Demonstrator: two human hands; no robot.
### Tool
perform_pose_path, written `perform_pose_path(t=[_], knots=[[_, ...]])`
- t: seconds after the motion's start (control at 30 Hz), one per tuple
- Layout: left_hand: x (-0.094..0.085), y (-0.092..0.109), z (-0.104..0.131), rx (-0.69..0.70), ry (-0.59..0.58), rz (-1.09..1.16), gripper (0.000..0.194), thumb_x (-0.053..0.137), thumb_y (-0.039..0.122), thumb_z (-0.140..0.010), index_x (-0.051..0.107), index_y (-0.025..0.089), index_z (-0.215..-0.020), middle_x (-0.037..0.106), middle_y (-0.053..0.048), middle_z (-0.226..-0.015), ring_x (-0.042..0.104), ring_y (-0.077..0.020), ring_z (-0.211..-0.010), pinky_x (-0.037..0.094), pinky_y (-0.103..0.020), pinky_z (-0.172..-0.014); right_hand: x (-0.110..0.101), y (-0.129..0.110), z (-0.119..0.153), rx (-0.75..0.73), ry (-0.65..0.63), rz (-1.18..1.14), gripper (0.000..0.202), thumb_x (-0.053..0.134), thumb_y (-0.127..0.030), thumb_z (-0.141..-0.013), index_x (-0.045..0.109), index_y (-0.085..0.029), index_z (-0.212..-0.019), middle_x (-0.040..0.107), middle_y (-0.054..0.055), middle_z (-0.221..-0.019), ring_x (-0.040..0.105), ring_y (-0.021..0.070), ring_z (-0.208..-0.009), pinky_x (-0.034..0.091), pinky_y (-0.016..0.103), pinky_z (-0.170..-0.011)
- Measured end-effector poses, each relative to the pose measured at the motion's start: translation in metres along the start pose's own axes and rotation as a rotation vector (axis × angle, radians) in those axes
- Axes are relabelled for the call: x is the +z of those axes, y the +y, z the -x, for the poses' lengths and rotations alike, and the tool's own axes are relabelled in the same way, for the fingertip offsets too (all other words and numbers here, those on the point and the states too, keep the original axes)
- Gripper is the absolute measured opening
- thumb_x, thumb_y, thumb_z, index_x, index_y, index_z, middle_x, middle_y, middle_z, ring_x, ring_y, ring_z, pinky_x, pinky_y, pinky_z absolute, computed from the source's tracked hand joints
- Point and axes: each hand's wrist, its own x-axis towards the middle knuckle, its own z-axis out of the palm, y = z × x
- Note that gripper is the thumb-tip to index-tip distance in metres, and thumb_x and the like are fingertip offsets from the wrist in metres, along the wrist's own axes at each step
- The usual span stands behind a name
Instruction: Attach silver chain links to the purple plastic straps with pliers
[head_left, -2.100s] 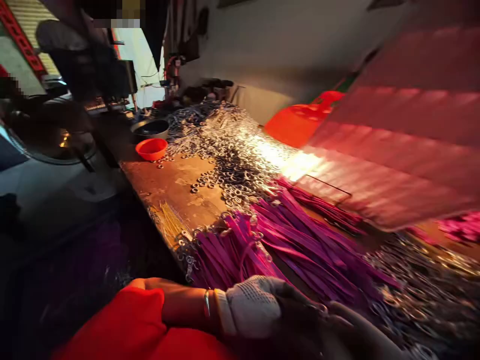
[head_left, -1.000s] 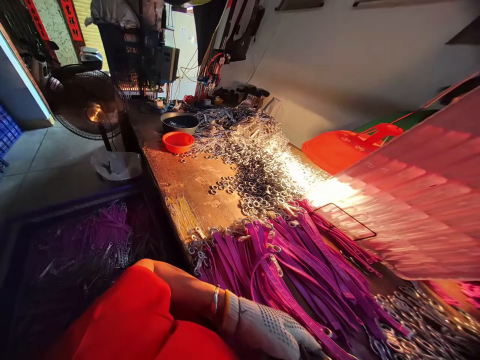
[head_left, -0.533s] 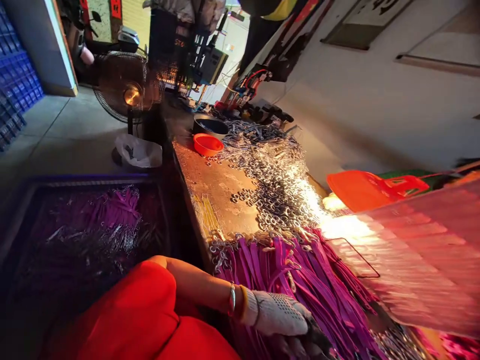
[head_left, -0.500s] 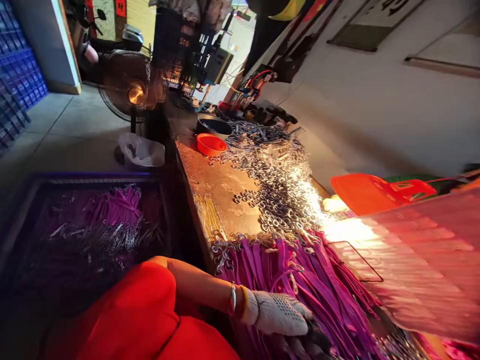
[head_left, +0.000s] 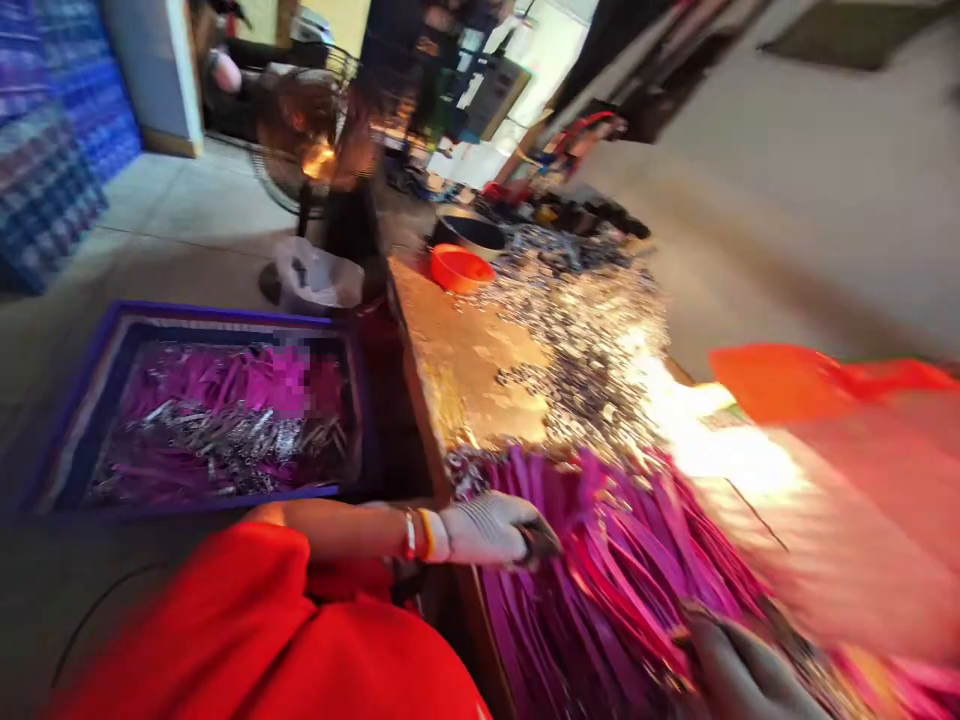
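Observation:
Purple straps (head_left: 547, 610) with metal ends lie in a thick layer on the near part of the bench. My left hand (head_left: 487, 530), in a white knitted glove with dark fingertips, is over their left side. Its fingers are curled together, and blur hides what is between them. Lower right, my right hand (head_left: 742, 665) wears a greyish glove. Its fingers are closed at the end of a brighter pink-purple strap (head_left: 626, 605), which curves up toward my left hand. Beyond the straps spreads a heap of small metal rings and clasps (head_left: 585, 350).
A blue-rimmed crate (head_left: 225, 505) of purple straps with metal clips stands on the floor at left. On the bench (head_left: 472, 350) are a red bowl (head_left: 461, 270) and a dark pan (head_left: 469, 230). A fan (head_left: 311, 150) and a white bag (head_left: 319, 280) are behind; a red chair (head_left: 780, 385) is at right.
My hands have come apart: the left has drawn back to the left, and the right now shows at lower right. The whole view has turned, bringing more of the crate into sight.

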Motion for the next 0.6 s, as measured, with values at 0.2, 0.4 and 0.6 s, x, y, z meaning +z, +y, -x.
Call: perform_pose_path(t=[0.2, 0.4, 0.6], knots=[[-0.002, 0.023, -0.017, 0.003, 0.037, -0.015, 0.022, 0.05, 0.036, -0.09, 0.056, 0.016, -0.092, 0.046, 0.007, -0.058, 0.037, -0.0062, -0.044, 0.029, -0.019, -0.044, -0.011, 0.006, 0.017, -0.064, 0.064, 0.211, 0.034, 0.043, -0.033, -0.092, 0.07, -0.014, -0.1, 0.073, 0.014, -0.093, 0.066, 0.0231, -0.079, 0.044, 0.031, -0.07], [0.022, 0.061, -0.091, 0.157, -0.106, -0.334, 0.024, 0.053, 0.039, -0.088, 0.059, 0.016, -0.086, 0.055, 0.003, -0.066, 0.045, -0.0099, -0.055, 0.036, -0.021, -0.051, 0.02, 0.004, 0.029, 0.0, 0.145, 0.17, 0.028, 0.044, -0.035, -0.1, 0.068, -0.02, -0.104, 0.074, 0.007, -0.092, 0.066, 0.0193, -0.082, 0.043, 0.027, -0.073], [0.088, 0.095, -0.213, 0.466, -0.397, -1.096, 0.026, 0.046, 0.031, -0.093, 0.064, 0.015, -0.085, 0.067, -0.004, -0.081, 0.055, -0.0156, -0.071, 0.039, -0.026, -0.063, 0.024, -0.003, 0.035, -0.025, 0.297, 0.192, 0.024, 0.046, -0.031, -0.101, 0.066, -0.018, -0.105, 0.071, 0.007, -0.087, 0.064, 0.0207, -0.08, 0.042, 0.029, -0.072]])
